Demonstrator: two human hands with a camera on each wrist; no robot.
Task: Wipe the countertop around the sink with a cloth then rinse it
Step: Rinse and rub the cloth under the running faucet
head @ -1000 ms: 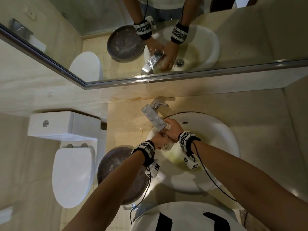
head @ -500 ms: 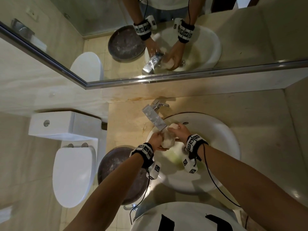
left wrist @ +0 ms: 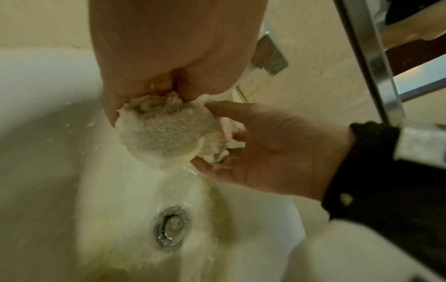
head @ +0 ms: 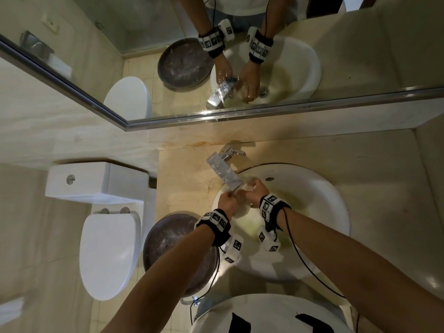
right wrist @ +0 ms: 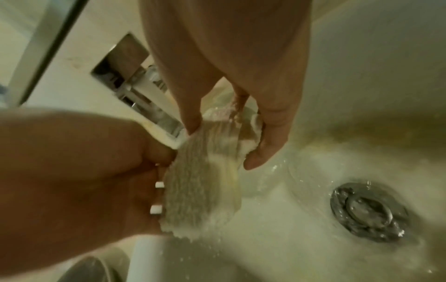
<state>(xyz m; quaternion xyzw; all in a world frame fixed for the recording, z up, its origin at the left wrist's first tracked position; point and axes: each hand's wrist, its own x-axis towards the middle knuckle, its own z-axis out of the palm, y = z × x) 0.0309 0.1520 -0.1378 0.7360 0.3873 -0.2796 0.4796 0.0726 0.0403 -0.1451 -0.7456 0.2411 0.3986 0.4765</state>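
Note:
A wet white cloth [left wrist: 166, 131] is held under the running chrome tap [head: 224, 173], over the white sink [head: 319, 212]. My left hand [head: 229, 200] grips one end of it in curled fingers, close up in the left wrist view [left wrist: 144, 91]. My right hand [head: 252, 191] pinches the other end between thumb and fingers [right wrist: 265, 145]. In the right wrist view the cloth [right wrist: 202, 181] hangs stretched between both hands. Water runs off it toward the metal drain [left wrist: 171, 226]. The head view shows only a small bit of the cloth [head: 248, 187].
Beige stone countertop [head: 372, 176] surrounds the sink, with a rust stain along the back wall. A dark round bowl [head: 173, 243] sits left of the sink. Further left stands a white toilet [head: 108, 248]. A mirror [head: 144, 56] hangs above.
Both hands have kept working the cloth under the tap. The cloth bundle that showed between them half a second ago is now mostly covered, and the right hand sits closer to the spout.

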